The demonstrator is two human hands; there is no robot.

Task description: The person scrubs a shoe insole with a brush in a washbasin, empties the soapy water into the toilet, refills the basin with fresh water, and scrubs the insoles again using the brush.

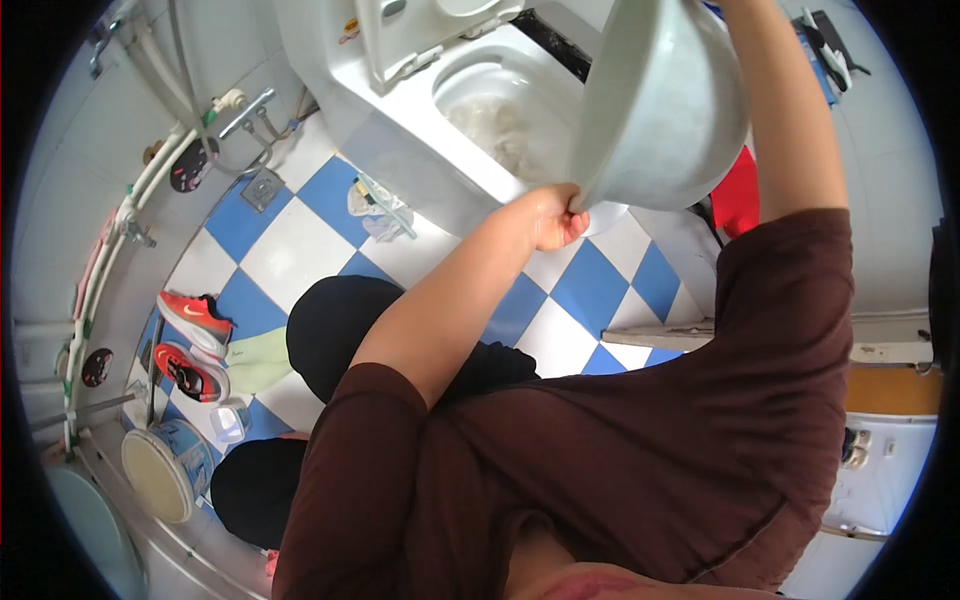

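Observation:
A large pale green basin (665, 110) is tilted on its side over the toilet (400, 145). My left hand (558, 217) is closed on the basin's lower rim, near the front of the toilet bowl. Only the wrist end of my right hand (740, 6) shows, by the basin's upper end; its fingers are cut off by the top edge of the view. Cloudy, splashing water (495, 128) shows inside the bowl. The toilet lid and seat (440, 40) are raised.
Blue and white floor tiles (300, 245) lie below. Red shoes (195, 325), a lidded bucket (160, 475) and a small clear container (230, 420) stand at the left. A shower fitting (245, 115) and pipes run along the left wall. Something red (737, 195) is behind the basin.

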